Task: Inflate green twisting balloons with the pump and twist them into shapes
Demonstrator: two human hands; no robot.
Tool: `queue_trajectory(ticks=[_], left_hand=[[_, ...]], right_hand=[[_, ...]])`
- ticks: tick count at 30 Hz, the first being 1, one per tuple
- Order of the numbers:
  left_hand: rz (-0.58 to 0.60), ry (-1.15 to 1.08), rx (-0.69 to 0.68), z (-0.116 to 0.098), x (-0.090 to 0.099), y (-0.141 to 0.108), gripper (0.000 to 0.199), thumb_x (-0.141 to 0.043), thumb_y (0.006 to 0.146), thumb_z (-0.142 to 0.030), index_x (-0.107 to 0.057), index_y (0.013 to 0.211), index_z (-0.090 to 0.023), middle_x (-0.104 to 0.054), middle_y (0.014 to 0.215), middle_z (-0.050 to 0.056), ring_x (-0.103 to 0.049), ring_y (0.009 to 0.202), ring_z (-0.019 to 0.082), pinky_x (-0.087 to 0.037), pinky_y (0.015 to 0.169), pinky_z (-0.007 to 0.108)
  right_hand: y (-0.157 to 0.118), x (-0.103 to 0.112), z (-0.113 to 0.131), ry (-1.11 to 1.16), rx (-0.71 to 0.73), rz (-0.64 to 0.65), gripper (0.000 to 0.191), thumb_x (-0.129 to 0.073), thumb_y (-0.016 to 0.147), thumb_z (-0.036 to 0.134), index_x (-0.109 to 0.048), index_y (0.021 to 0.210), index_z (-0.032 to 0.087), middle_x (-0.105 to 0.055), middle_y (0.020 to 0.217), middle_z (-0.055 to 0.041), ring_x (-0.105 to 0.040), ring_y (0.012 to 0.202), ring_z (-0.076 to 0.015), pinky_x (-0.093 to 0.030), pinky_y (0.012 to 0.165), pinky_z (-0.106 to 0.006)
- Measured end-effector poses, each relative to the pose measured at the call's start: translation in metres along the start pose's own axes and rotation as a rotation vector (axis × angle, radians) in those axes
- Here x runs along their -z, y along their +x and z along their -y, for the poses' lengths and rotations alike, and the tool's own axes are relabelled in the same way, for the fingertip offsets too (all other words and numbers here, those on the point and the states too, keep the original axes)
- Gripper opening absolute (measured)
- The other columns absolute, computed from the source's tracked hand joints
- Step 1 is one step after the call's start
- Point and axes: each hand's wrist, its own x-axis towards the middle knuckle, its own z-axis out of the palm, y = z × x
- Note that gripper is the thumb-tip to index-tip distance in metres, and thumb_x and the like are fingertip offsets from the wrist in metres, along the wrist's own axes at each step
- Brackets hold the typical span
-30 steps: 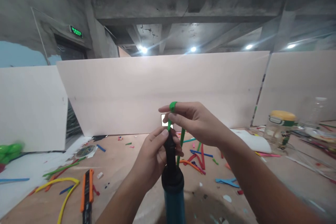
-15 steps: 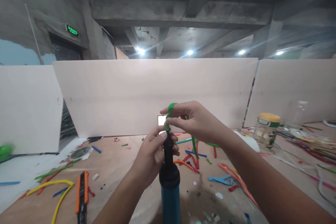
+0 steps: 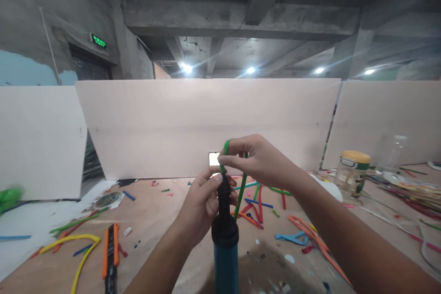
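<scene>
A blue hand pump with a black neck and nozzle stands upright in front of me. My left hand is closed round the black nozzle, thumb and fingers near its tip. A long, limp green balloon meets the nozzle tip, loops over the index finger of my right hand, and hangs down behind the pump neck. Thumb and fingers of my right hand pinch the balloon just above the nozzle. How far the balloon's mouth goes over the tip is hidden by the fingers.
Several uninflated balloons and scraps litter the table. An orange and black cutter lies front left. A lit phone stands behind my hands, before a white partition. At right stand a yellow-lidded cup and a clear bottle.
The hanging part of the green balloon has swung left, closer to the pump neck. Both hands keep their grip, and the whole view has shifted slightly.
</scene>
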Motion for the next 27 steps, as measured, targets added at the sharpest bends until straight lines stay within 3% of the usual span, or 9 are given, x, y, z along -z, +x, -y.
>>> queue_trajectory(ticks=[5, 15, 27], left_hand=[[0.002, -0.011, -0.005, -0.0002, 0.0010, -0.0011, 0.011, -0.054, 0.083, -0.021, -0.054, 0.091, -0.013, -0.058, 0.075, 0.004, -0.058, 0.062, 0.013, -0.049, 0.060, 0.027], [0.011, -0.012, -0.005, 0.0005, 0.0008, -0.0006, 0.009, -0.054, 0.083, -0.021, -0.053, 0.089, -0.013, -0.059, 0.075, 0.004, -0.058, 0.061, 0.013, -0.049, 0.059, 0.027], [0.009, -0.001, 0.007, 0.0007, 0.0013, -0.0023, 0.009, -0.053, 0.084, -0.021, -0.053, 0.089, -0.015, -0.059, 0.076, 0.004, -0.058, 0.062, 0.013, -0.049, 0.060, 0.027]], right_hand=[[-0.0009, 0.0040, 0.0010, -0.016, -0.019, 0.034, 0.018, -0.057, 0.080, 0.029, -0.063, 0.067, 0.018, -0.056, 0.062, 0.0032, -0.048, 0.059, -0.0093, -0.033, 0.054, -0.023], [0.0004, 0.0041, -0.0003, -0.051, -0.066, -0.027, 0.032, -0.060, 0.078, 0.041, -0.056, 0.057, 0.018, -0.050, 0.056, 0.0040, -0.044, 0.054, -0.0086, -0.031, 0.051, -0.024], [0.0005, 0.0074, 0.0018, -0.105, -0.048, 0.027, 0.029, -0.055, 0.081, 0.037, -0.057, 0.061, 0.018, -0.047, 0.056, 0.0045, -0.042, 0.054, -0.0085, -0.031, 0.051, -0.023]])
